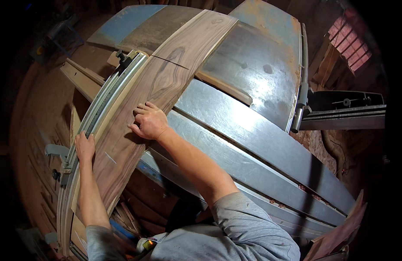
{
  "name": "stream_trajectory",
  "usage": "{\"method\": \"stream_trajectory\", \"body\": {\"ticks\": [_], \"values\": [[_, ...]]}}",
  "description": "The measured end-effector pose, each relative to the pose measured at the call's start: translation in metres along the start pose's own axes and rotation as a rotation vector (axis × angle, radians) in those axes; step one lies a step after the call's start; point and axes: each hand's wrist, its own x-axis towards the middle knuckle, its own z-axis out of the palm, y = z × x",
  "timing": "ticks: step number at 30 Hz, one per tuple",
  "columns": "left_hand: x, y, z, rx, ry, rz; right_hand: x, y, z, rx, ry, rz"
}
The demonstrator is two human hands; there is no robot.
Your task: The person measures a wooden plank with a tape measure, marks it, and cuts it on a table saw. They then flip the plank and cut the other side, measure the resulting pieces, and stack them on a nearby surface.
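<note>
A long brown wooden board [166, 80] with dark wavy grain and a pale edge lies lengthwise across the metal machine table [235, 117]. My right hand [149, 122] rests on the board's face near its right side, fingers curled under. Whether anything is inside them is hidden. At the board's left side, my left hand [84, 148] is closed over the long metal guide rail [106, 98], fingers pointing away from me. Beyond my right hand a dark straight line crosses the board. A short pale mark [110, 157] shows nearer to me.
A clamp-like fitting with a black knob [57, 175] sits on the rail near my left hand; another black stop [121, 58] is at its far end. A wooden strip [225, 89] lies on the table. To the right are a metal bar [298, 115] and a side arm [344, 111].
</note>
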Motion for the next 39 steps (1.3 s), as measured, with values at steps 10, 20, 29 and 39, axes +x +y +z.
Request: {"method": "stream_trajectory", "body": {"ticks": [10,20,29,39], "values": [[0.000,-0.002,0.001,0.012,0.028,0.027,0.001,0.001,-0.001,0.004,-0.048,0.019],[0.005,-0.004,0.001,0.029,0.000,0.017,0.003,0.000,0.000,0.027,-0.055,0.027],[-0.100,0.017,-0.010,-0.726,0.077,0.000,0.005,0.002,-0.003,0.031,-0.065,0.043],[-0.224,0.064,0.037,-2.698,-0.282,-0.859,0.009,0.000,-0.002,-0.051,-0.046,0.065]]}}
